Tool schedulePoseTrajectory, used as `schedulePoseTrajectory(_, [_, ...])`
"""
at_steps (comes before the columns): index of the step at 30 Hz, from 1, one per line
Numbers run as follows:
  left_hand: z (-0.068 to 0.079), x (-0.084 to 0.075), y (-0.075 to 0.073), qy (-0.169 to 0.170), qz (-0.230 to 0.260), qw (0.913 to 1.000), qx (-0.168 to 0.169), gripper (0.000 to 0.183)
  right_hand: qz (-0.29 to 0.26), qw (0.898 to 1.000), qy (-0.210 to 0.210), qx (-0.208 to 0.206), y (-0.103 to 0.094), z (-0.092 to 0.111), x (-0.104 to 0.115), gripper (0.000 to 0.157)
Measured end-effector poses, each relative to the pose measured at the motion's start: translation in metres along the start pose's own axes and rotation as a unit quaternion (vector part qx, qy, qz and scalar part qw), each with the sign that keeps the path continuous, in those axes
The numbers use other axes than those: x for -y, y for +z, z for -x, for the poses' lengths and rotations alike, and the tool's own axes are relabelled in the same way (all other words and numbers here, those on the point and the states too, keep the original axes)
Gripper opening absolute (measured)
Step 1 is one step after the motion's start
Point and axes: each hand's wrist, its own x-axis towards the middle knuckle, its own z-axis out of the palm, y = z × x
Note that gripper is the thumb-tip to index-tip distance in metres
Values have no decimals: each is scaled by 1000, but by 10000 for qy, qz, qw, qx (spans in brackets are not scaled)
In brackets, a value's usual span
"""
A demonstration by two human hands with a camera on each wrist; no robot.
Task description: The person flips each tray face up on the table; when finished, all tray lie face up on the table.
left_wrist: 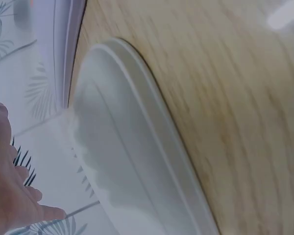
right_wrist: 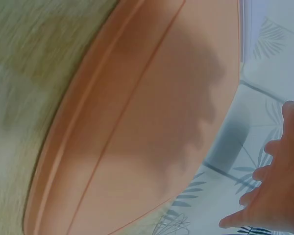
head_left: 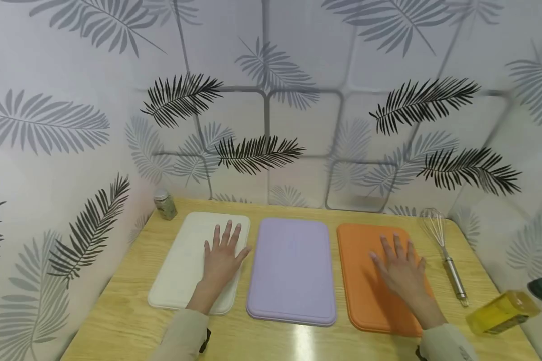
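Three flat rounded-corner boards lie in a row on the wooden table: a white one (head_left: pixel 185 260), a lilac one (head_left: pixel 293 271) and an orange one (head_left: pixel 361 281). My left hand (head_left: pixel 221 260) is spread palm down over the white board, fingers straight and holding nothing. Over the orange board my right hand (head_left: pixel 402 273) is spread the same way and casts a shadow on it. Both wrist views show a gap between the hand and the board below. Between the hands, the lilac board has nothing on it.
A small lidded jar (head_left: pixel 164 204) stands at the back left corner. Right of the orange board lies a whisk (head_left: pixel 451 265), with a bottle of yellow liquid (head_left: pixel 503 312) nearer the front right. Leaf-patterned sheeting (head_left: pixel 298 125) rises behind the table (head_left: pixel 113 311) and at its sides.
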Motion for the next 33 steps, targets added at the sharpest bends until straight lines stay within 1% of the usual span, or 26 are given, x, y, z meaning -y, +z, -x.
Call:
schedulePoseTrajectory(4, [-3, -9, 1, 4, -34, 9999, 131, 69, -38, 10000, 47, 14, 1, 0, -6, 69])
schedulePoseTrajectory(7, [-4, -19, 3, 11, 39, 9998, 172, 69, -38, 9999, 96, 67, 2, 2, -10, 70])
schedulePoseTrajectory(11, [-9, -30, 6, 114, 271, 9995, 150, 69, -95, 9998, 167, 62, 0, 3, -12, 69])
schedulePoseTrajectory(16, [-19, -41, 12, 139, 272, 9995, 90, 69, -47, 9999, 139, -30, -2, 2, -16, 69])
schedulePoseTrajectory(20, [-25, -53, 12, 145, 324, 9993, 88, 69, -15, 9999, 122, -35, -6, 3, -20, 68])
schedulePoseTrajectory(25, [-27, -70, 12, 246, 380, 9989, 81, 69, -86, 9998, 142, 69, -7, 4, -28, 69])
schedulePoseTrajectory(28, [-27, -77, 16, 283, 351, 9990, 16, 68, -108, 9998, 145, 54, -3, 4, -32, 70])
schedulePoseTrajectory(33, [-30, -93, 21, 358, 436, 9984, 23, 68, -104, 9997, 227, 67, -4, 2, -40, 71])
